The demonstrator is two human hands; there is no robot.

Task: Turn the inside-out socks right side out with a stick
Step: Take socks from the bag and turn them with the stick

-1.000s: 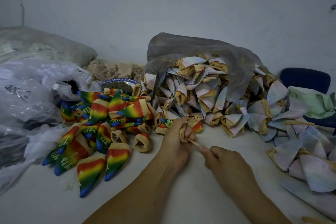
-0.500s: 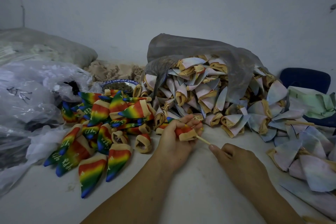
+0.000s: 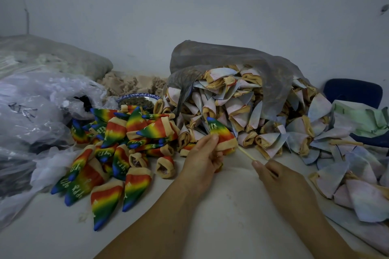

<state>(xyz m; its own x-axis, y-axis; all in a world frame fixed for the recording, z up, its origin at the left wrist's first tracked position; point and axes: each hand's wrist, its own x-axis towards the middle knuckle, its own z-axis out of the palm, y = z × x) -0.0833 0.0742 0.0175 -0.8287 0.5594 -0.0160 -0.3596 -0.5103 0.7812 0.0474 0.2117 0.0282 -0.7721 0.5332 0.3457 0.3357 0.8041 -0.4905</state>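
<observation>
Both forearms (image 3: 160,214) are cut off by the bottom edge. The right hand (image 3: 280,176) pinches the near end of a thin stick (image 3: 245,154); its far end is hidden in the beige cuff of a rainbow sock (image 3: 221,133). The left hand (image 3: 202,157) grips this sock at the cuff, above the white surface (image 3: 227,227), sock tip pointing to 11 o'clock. At 9 o'clock of it lies a pile of rainbow socks (image 3: 111,130). At 12 to 3 o'clock, pale socks (image 3: 237,107) spill from a grey bag (image 3: 221,57) that covers part of them.
</observation>
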